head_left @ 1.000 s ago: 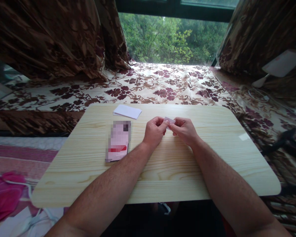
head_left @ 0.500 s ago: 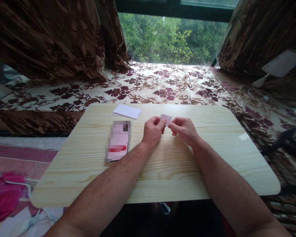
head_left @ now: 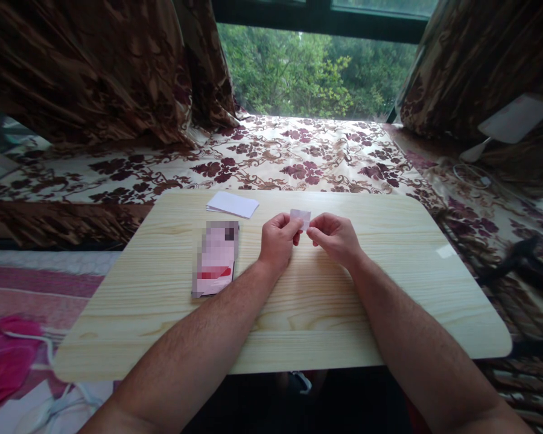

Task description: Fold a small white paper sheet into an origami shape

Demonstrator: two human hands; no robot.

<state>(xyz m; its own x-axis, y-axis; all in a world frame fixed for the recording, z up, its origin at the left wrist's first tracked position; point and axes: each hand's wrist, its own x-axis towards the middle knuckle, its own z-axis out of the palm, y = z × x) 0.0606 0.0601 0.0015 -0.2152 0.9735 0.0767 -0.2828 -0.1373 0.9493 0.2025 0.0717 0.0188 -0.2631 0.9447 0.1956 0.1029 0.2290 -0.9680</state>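
Note:
A small folded piece of white paper [head_left: 301, 215] is held up above the far middle of the wooden-topped table [head_left: 326, 307]. My left hand [head_left: 278, 240] is closed, with its thumb and fingers pinching the paper's lower left part. At the lower right corner of the paper, my right hand [head_left: 335, 235] pinches with thumb and forefinger. The creases show only faintly at this size. To the left of my hands lies a pixelated pink phone [head_left: 216, 256], and behind it rests a small stack of white paper sheets [head_left: 233, 204].
Floral fabric [head_left: 298, 157] covers the ledge behind the table, below a window [head_left: 303, 72]. A white lamp [head_left: 516, 117] with a cable stands at the right. Pink cloth [head_left: 9, 355] and a pale cable lie at the lower left.
The paper has shifted slightly left and turned a little between my fingers. My right hand has moved slightly left with it. The phone and the paper stack stay in place.

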